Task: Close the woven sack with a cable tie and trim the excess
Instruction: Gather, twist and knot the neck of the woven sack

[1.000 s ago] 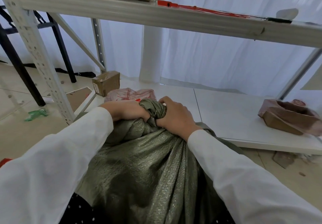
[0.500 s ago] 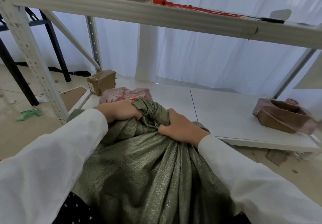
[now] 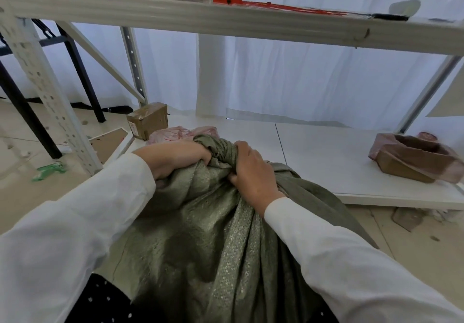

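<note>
A full olive-green woven sack (image 3: 200, 235) stands in front of me, its mouth gathered into a twisted neck (image 3: 221, 147). My left hand (image 3: 175, 157) grips the bunched fabric on the left side of the neck. My right hand (image 3: 251, 172) grips the neck from the right, fingers curled round the folds. I see no cable tie or cutter in this view.
A low white shelf board (image 3: 326, 162) lies behind the sack, under a white rack beam (image 3: 251, 21). On the board sit a small cardboard box (image 3: 148, 122), a pink plastic bag (image 3: 173, 133) and a brown wrapped parcel (image 3: 414, 159). A perforated rack post (image 3: 50, 101) stands left.
Both hands have shifted their hold on the sack's neck; the right hand dropped lower, then came back up beside the twisted top, which is bunched tighter now.
</note>
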Tool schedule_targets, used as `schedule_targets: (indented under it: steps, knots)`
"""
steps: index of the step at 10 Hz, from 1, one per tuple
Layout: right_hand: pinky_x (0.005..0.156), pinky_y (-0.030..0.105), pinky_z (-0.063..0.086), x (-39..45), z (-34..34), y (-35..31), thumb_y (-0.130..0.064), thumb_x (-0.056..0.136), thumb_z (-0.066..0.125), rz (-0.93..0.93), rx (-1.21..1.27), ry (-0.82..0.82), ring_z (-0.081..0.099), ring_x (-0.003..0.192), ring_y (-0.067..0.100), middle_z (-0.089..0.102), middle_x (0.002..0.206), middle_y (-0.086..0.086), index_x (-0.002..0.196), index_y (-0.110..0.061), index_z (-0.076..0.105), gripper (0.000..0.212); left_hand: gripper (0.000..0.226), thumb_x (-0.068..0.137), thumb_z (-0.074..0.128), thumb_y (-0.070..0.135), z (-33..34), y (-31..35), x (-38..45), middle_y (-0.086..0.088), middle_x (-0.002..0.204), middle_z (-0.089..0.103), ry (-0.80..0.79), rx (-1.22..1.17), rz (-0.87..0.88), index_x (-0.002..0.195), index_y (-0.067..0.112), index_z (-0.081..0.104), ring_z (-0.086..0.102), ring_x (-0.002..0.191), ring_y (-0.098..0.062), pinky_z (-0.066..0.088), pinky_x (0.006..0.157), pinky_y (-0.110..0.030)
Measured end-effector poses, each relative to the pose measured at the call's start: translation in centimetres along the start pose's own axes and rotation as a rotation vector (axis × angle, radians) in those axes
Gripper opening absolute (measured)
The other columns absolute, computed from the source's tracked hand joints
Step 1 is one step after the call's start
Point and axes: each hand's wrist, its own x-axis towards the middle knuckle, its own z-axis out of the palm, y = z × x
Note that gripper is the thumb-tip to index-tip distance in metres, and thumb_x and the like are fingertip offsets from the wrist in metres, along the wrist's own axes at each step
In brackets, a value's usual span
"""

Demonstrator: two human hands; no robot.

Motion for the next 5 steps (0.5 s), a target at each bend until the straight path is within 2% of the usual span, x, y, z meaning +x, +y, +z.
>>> schedule_targets:
  steps: [1, 2, 3, 4, 5]
  knots:
    - [0.073, 0.035, 0.034, 0.3, 0.2, 0.3, -0.011, 0.089, 0.05, -0.011, -0.024, 0.044, 0.048, 0.108, 0.031, 0.05, 0.12, 0.011, 0.131, -0.01, 0.033, 0.046, 0.026, 0.083, 0.054, 0.004, 0.8, 0.5, -0.7, 0.002, 0.071, 0.048, 0.025, -0.109, 0.014, 0.065, 0.02, 0.047, 0.047, 0.064, -0.012, 0.04, 0.061, -0.022]
    - [0.072, 0.035, 0.032, 0.3, 0.3, 0.7, -0.006, 0.092, 0.039, -0.021, -0.028, 0.067, 0.048, 0.106, 0.03, 0.049, 0.12, 0.01, 0.13, -0.013, 0.033, 0.039, 0.024, 0.088, 0.049, 0.008, 1.6, 0.4, -1.1, 0.001, 0.069, 0.047, -0.021, -0.207, -0.047, 0.065, 0.016, 0.047, 0.045, 0.06, -0.011, 0.039, 0.057, -0.023]
    - [0.071, 0.034, 0.033, 0.3, 0.2, 1.3, -0.009, 0.093, 0.039, -0.028, -0.025, 0.062, 0.049, 0.103, 0.028, 0.05, 0.119, 0.008, 0.126, -0.015, 0.036, 0.033, 0.022, 0.089, 0.046, 0.009, 2.3, 0.3, -1.6, -0.001, 0.069, 0.048, -0.078, -0.323, -0.081, 0.067, 0.013, 0.048, 0.047, 0.06, -0.012, 0.041, 0.056, -0.024]
    - [0.069, 0.033, 0.033, 0.4, -0.1, 1.9, -0.012, 0.093, 0.041, -0.031, 0.0, 0.027, 0.051, 0.102, 0.029, 0.053, 0.117, 0.007, 0.122, -0.017, 0.037, 0.03, 0.024, 0.087, 0.039, 0.006, 2.9, 0.2, -2.2, -0.004, 0.055, 0.052, -0.222, -0.476, -0.152, 0.066, 0.008, 0.051, 0.052, 0.044, -0.015, 0.046, 0.046, -0.017]
    - [0.071, 0.035, 0.035, 0.5, -0.6, 2.3, -0.015, 0.092, 0.042, -0.03, 0.052, -0.038, 0.055, 0.097, 0.031, 0.057, 0.111, 0.007, 0.117, -0.018, 0.039, 0.026, 0.028, 0.086, 0.037, 0.005, 3.3, -0.3, -2.1, -0.002, 0.041, 0.053, -0.255, -0.545, -0.171, 0.063, 0.007, 0.052, 0.052, 0.032, -0.013, 0.046, 0.04, -0.012]
